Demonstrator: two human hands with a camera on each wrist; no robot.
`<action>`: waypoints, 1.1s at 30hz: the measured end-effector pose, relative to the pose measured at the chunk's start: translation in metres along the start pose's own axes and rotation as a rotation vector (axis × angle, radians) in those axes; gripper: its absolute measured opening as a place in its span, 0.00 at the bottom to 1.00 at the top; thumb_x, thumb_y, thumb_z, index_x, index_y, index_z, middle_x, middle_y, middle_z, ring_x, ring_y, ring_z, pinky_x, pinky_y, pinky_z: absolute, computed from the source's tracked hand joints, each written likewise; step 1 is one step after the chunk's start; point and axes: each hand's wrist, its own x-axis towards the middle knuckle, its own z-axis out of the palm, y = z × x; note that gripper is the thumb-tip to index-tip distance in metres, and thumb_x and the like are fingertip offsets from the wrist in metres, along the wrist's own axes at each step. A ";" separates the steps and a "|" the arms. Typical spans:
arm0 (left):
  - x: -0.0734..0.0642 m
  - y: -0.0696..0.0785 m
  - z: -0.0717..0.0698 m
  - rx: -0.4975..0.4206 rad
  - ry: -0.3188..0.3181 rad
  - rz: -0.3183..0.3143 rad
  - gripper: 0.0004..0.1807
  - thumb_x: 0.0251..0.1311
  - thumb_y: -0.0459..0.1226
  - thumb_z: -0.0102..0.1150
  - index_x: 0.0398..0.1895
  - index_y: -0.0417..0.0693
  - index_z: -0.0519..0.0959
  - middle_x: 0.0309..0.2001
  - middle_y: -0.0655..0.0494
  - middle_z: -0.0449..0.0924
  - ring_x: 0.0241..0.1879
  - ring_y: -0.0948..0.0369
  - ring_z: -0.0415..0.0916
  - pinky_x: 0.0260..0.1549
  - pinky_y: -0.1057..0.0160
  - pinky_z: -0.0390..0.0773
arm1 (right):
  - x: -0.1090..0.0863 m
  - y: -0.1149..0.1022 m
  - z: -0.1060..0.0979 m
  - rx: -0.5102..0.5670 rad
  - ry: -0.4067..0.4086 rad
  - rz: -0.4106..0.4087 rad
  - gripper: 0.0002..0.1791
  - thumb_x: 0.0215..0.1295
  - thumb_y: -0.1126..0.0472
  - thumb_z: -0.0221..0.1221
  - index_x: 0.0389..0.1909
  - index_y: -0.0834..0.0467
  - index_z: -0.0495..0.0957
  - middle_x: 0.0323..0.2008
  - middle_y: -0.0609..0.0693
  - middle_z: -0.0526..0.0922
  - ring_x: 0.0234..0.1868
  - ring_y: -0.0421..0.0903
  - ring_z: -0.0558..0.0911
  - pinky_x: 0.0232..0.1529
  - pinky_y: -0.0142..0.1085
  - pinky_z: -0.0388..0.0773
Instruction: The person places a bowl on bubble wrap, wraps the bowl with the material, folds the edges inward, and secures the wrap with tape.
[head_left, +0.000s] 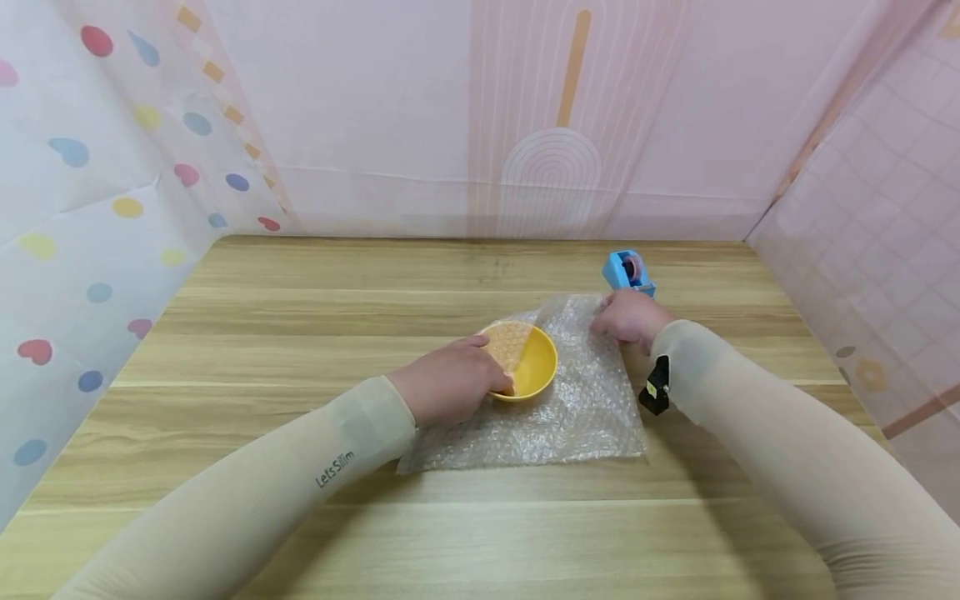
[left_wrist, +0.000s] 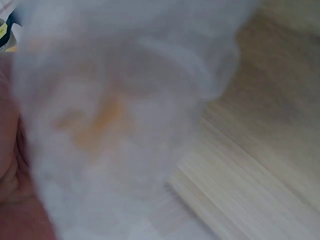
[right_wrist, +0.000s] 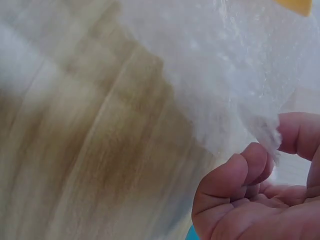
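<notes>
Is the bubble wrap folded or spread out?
Partly folded: the bubble wrap has one flap over part of the yellow bowl, while most lies spread on the table.

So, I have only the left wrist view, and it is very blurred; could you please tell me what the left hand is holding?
Observer: The left hand grips the left side of a yellow bowl.
Operator: Thank you; and on the other side?
Observer: The right hand pinches the bubble wrap near its far right corner.
Operator: I see; is anything just beyond there, please?
Observer: Yes, a blue tape dispenser stands on the table just past the right hand.
</notes>
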 end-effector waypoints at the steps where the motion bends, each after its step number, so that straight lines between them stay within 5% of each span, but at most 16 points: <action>1: 0.000 0.000 0.000 -0.003 -0.001 0.000 0.18 0.69 0.28 0.57 0.52 0.57 0.87 0.46 0.63 0.91 0.52 0.65 0.86 0.80 0.46 0.62 | 0.000 0.000 0.000 0.006 0.001 0.001 0.12 0.68 0.62 0.60 0.27 0.56 0.67 0.19 0.42 0.66 0.22 0.39 0.70 0.28 0.31 0.70; 4: 0.001 0.001 -0.001 -0.004 -0.003 -0.001 0.18 0.70 0.27 0.56 0.52 0.57 0.87 0.46 0.63 0.91 0.53 0.65 0.86 0.80 0.46 0.62 | -0.001 0.000 0.000 0.041 0.005 0.015 0.09 0.74 0.59 0.57 0.40 0.62 0.74 0.27 0.47 0.70 0.31 0.43 0.72 0.35 0.33 0.73; 8: 0.002 0.001 -0.002 0.001 -0.006 -0.003 0.19 0.71 0.27 0.54 0.51 0.57 0.87 0.45 0.64 0.91 0.52 0.66 0.86 0.80 0.47 0.62 | -0.002 0.000 0.000 0.042 0.008 0.017 0.22 0.78 0.54 0.53 0.62 0.65 0.77 0.50 0.58 0.81 0.51 0.51 0.76 0.56 0.44 0.80; 12: 0.003 0.001 -0.002 -0.005 -0.013 -0.009 0.19 0.71 0.26 0.53 0.50 0.57 0.87 0.45 0.64 0.91 0.52 0.66 0.86 0.80 0.47 0.61 | -0.005 -0.001 0.001 0.022 0.016 0.003 0.26 0.80 0.51 0.50 0.69 0.62 0.73 0.67 0.62 0.75 0.64 0.57 0.73 0.73 0.56 0.71; 25: 0.004 0.001 -0.002 -0.025 -0.016 -0.024 0.19 0.70 0.27 0.55 0.53 0.57 0.88 0.48 0.64 0.91 0.55 0.66 0.85 0.81 0.47 0.60 | -0.021 -0.013 0.011 0.033 0.050 -0.134 0.22 0.82 0.52 0.48 0.66 0.62 0.72 0.64 0.62 0.77 0.66 0.61 0.75 0.71 0.59 0.74; 33: 0.005 0.001 -0.003 -0.027 -0.013 -0.024 0.19 0.69 0.28 0.57 0.54 0.56 0.88 0.50 0.64 0.91 0.55 0.66 0.85 0.81 0.48 0.60 | -0.029 -0.015 0.015 0.070 0.085 -0.228 0.14 0.83 0.55 0.49 0.55 0.61 0.74 0.47 0.58 0.77 0.47 0.53 0.75 0.49 0.42 0.80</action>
